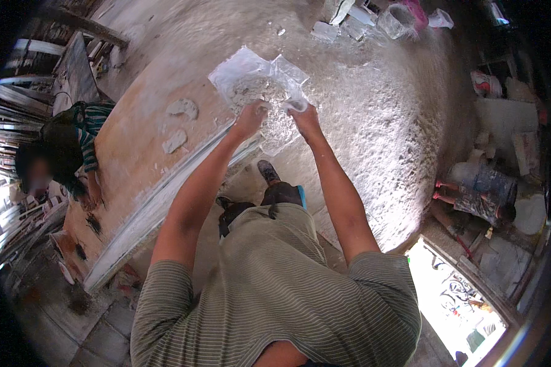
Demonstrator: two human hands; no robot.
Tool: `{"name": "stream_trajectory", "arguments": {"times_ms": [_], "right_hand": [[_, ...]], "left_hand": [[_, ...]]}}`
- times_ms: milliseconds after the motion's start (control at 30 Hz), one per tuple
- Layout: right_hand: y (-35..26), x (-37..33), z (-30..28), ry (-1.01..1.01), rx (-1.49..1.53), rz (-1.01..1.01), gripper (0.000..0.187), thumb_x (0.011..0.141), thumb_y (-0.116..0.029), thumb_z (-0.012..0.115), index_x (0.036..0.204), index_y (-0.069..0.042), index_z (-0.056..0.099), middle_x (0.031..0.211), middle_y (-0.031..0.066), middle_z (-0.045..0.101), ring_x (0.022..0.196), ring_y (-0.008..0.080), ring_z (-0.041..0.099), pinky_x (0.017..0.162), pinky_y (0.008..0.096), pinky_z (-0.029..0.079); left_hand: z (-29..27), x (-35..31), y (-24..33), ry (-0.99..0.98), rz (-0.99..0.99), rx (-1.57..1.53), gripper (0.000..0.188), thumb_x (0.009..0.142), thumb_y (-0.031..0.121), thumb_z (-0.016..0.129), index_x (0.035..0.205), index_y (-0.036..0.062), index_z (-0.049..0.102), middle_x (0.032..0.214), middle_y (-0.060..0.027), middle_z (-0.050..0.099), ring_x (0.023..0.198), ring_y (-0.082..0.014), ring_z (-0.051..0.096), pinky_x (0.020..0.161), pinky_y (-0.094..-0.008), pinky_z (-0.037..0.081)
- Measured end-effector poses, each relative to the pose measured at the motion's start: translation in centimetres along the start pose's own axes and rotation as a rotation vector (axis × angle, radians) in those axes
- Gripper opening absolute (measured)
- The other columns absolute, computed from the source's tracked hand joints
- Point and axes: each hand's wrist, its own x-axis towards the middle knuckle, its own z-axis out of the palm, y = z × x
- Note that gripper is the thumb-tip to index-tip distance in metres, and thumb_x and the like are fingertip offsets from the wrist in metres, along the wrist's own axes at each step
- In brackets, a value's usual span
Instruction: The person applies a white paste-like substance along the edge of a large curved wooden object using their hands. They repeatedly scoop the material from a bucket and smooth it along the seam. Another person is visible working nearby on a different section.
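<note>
While I've got both hands up on the clear plastic sheet (260, 76), everything below is placed off that sheet, left to right

Far left of the sheet, low: a seated person in a striped top (86, 131) by the long brown board (134, 159). Not my hands, ignoring. On the board, left of the sheet and below its level: two pale plaster lumps (180, 122). A pale rail (165, 202) runs along the board's edge, from just under the sheet down to the lower left

My left hand (251, 117) is clenched on the sheet's near edge, left of centre, plastic bunched in the fist. My right hand (303, 117) is just beside it, pinching the same edge into a small white twist. The sheet hangs out beyond both hands over the dusty white floor (379, 122), with grey-white powder or crumbs lying on it; I can't tell if its far edge touches the floor

My call on doing this well: keep both grips shut and level so the sheet doesn't dip to one side and spill the powder. Spread the hands a bit; being so close together lets the sides sag. Move slowly, the thin film looks likely to tear or slip under load

Below the sheet: my shoe (268, 171). Up and right of the sheet: a clear plastic tub (397, 19). Far right and lower: another person crouched (480, 202), well apart
</note>
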Motion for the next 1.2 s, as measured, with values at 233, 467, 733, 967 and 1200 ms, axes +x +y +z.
{"name": "stream_trajectory", "arguments": {"times_ms": [233,467,733,967,1200], "right_hand": [[1.2,-4.9,5.4,0.009,-0.669,-0.632,0.04,0.091,-0.024,0.055,0.124,-0.001,0.052,0.119,0.0257,0.055,0.115,0.0387,0.052,0.097,0.0493,0.042],[1.7,-4.0,7.3,-0.702,-1.091,-0.758,0.037,0.09,-0.037,0.05,0.116,-0.012,0.061,0.113,0.0178,0.059,0.109,0.0345,0.055,0.085,0.0484,0.045],[-1.0,-1.8,6.0,-0.841,-1.421,-0.845,0.039,0.08,-0.039,0.059,0.1,-0.007,0.062,0.107,0.0152,0.06,0.097,0.034,0.06,0.084,0.0475,0.046],[-2.1,-1.2,19.3,-1.414,-1.582,-1.032,0.057,0.089,-0.042,0.049,0.132,-0.004,0.049,0.142,0.0188,0.043,0.131,0.0368,0.041,0.109,0.0465,0.034],[-3.0,-11.1,35.4,-1.468,-1.328,-1.409,0.047,0.092,-0.033,0.044,0.127,-0.001,0.051,0.141,0.0204,0.044,0.13,0.0374,0.043,0.111,0.0452,0.032]], "left_hand": [[-6.5,-6.7,2.5,0.321,-0.365,-0.69,0.075,0.083,0.027,0.07,0.142,0.0039,0.029,0.135,-0.0148,0.048,0.123,-0.0254,0.045,0.104,-0.0378,0.033],[-5.1,-15.9,-4.4,0.474,-0.693,-0.672,0.105,0.074,0.043,0.075,0.151,0.0041,0.016,0.149,-0.0198,0.031,0.135,-0.031,0.034,0.11,-0.0432,0.026],[-5.7,-20.9,-6.2,0.539,-0.573,-0.885,0.09,0.074,0.042,0.075,0.142,-0.0009,0.034,0.135,-0.0174,0.048,0.126,-0.0271,0.043,0.104,-0.0425,0.033],[-8.3,-25.3,-12.3,0.93,-0.625,-0.967,0.097,0.073,0.039,0.077,0.146,-0.0023,0.027,0.137,-0.0195,0.047,0.126,-0.0272,0.045,0.105,-0.0395,0.034],[-12.8,-37.4,-19.3,1.325,-0.515,-1.19,0.066,0.081,0.029,0.07,0.136,0.0039,0.043,0.129,-0.012,0.055,0.118,-0.0243,0.052,0.101,-0.0378,0.038]]}}
